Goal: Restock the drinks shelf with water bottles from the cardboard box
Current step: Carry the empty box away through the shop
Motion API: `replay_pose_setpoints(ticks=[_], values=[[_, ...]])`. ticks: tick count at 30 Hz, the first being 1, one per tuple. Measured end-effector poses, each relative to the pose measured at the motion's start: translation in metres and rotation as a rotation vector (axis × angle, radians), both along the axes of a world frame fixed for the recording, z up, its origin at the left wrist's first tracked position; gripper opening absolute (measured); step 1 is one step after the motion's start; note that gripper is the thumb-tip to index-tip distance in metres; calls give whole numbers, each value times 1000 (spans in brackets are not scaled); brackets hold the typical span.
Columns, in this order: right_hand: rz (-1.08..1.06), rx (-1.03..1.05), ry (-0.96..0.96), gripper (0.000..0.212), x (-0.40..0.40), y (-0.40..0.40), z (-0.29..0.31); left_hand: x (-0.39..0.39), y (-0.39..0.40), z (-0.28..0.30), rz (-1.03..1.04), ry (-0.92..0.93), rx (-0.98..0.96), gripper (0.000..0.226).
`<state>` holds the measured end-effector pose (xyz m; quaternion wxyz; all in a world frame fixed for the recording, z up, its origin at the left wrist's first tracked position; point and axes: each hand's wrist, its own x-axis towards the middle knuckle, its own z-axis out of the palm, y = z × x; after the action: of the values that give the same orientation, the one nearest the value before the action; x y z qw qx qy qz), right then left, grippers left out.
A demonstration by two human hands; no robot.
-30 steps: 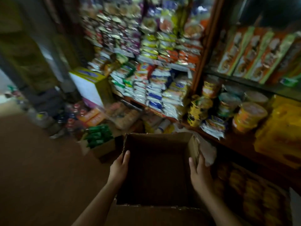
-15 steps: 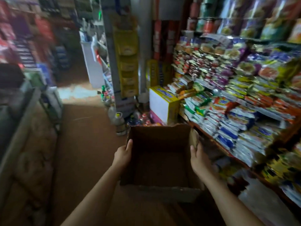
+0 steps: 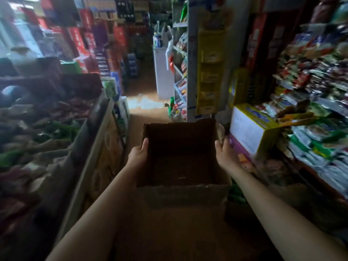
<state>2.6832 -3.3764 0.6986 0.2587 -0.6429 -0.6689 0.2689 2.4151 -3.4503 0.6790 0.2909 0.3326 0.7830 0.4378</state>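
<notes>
Brown floor [image 3: 145, 117] runs as a narrow aisle between a produce bin [image 3: 56, 140] on the left and packet shelves [image 3: 310, 110] on the right. Both hands clasp an open cardboard box [image 3: 178, 161], rectangular, matte, its inside dark: left hand [image 3: 138, 156] on the left wall, right hand [image 3: 225, 155] on the right. A white-and-yellow carton [image 3: 250, 129] sits just beside the box's right edge.

No text was legible: blue lettering on the yellow-and-white carton [image 3: 252, 127] at right and pkg labels on the shelves [image 3: 310, 113] were too blurred.
</notes>
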Motion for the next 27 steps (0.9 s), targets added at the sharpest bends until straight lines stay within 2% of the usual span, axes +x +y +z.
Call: replay_pose_setpoints(ticks=[6,10,15,27], values=[[104,-34,53,55,-83,101,-15,-72,75,-4,112,-25,-52,79],[181,-29,66,55,-139,192,5,-119,147,11,168,31,-32,79],[247,-11,148,53,-204,307,23,-177,246,37,238,0,6,76],[243,-35,48,60,-379,559,2,-342,497,31,224,33,8,70]])
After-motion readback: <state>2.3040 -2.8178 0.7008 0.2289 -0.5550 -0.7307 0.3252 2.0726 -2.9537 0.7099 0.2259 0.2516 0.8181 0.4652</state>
